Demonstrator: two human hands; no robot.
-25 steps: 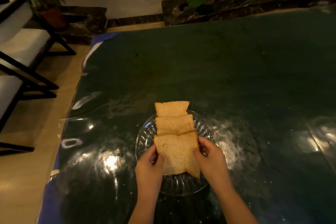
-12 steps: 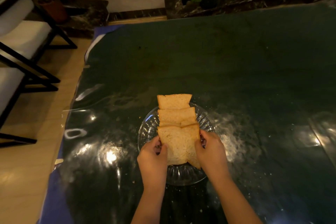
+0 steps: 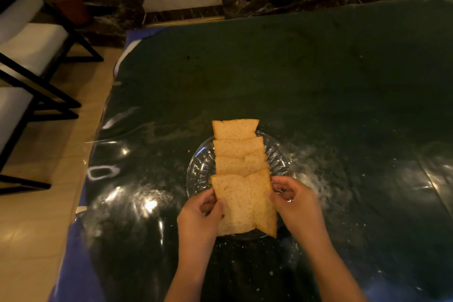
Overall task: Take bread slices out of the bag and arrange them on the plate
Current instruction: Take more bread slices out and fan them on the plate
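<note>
Two nearest bread slices (image 3: pixel 241 203) are pinched at their side edges by the left hand (image 3: pixel 199 220) and right hand (image 3: pixel 297 206), over the near rim of the glass plate (image 3: pixel 199 169). Light pressure is advised; slices should be lowered overlapping the row, inside the rim.

Tan bread (image 3: pixel 241 201), ribbed clear plate (image 3: pixel 199 171)

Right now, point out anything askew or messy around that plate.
The row of bread slices outruns the glass plate: the farthest slice overhangs the far rim. Pale crumbs are scattered on the dark table right of the plate. Both hands, left and right, pinch the nearest slice.
</note>
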